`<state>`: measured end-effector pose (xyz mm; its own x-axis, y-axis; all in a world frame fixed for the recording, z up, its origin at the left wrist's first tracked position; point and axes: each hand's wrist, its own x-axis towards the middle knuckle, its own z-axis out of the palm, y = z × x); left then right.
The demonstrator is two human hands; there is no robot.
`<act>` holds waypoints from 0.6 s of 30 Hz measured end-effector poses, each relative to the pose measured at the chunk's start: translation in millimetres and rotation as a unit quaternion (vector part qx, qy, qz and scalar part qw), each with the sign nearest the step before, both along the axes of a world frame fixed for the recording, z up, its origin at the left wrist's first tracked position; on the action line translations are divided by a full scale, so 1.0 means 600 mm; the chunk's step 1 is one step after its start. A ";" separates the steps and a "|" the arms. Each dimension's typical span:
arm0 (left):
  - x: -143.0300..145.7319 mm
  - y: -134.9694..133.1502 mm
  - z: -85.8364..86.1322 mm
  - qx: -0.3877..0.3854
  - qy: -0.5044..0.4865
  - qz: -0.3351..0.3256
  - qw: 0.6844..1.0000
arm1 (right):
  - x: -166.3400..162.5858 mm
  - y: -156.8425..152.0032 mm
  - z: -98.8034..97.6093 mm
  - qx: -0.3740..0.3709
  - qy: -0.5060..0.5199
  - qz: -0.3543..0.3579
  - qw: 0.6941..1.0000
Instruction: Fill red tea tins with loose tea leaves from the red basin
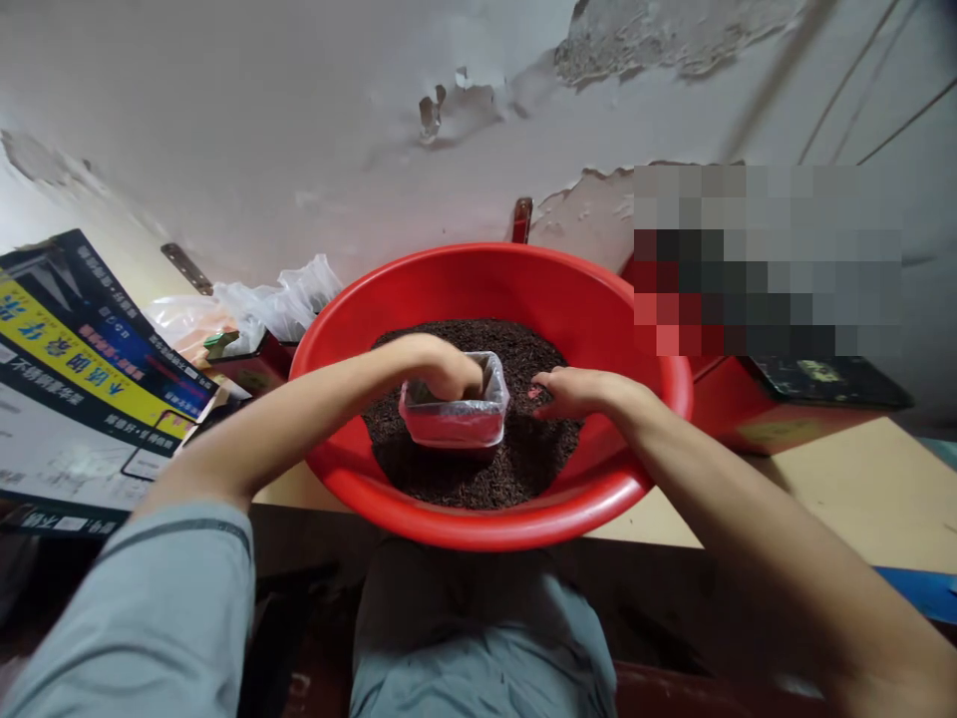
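Note:
A wide red plastic basin (493,529) holds a bed of dark, dry loose tea leaves (515,474). On the leaves stands a small red box (456,431) lined with a clear plastic bag (494,384). My left hand (447,371) reaches down into the lined box, its fingers curled. The box wall and liner hide the fingertips, and whatever they hold cannot be made out. Right of the box, my right hand (569,391) is low over the leaves, fingers apart and nothing visible in them.
The basin rests on a light wooden table (837,489). Printed cardboard (82,389) leans at the left, beside crumpled plastic bags (280,299) and a dark red box (258,367). At the right is a red box with a black top (822,384). A peeling wall (336,130) rises behind.

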<state>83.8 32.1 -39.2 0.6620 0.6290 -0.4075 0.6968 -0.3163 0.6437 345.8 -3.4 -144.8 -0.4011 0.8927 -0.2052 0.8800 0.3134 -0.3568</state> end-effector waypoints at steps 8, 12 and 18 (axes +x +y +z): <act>-0.124 0.172 0.030 0.136 0.067 0.272 0.950 | -0.069 0.071 0.025 0.010 -0.042 -0.084 0.996; -0.116 0.198 -0.106 0.157 0.233 0.285 0.916 | -0.116 0.159 0.011 -0.036 -0.012 -0.163 0.986; -0.123 0.218 -0.200 0.146 0.265 0.161 0.939 | -0.133 0.226 -0.074 -0.051 -0.005 -0.227 0.973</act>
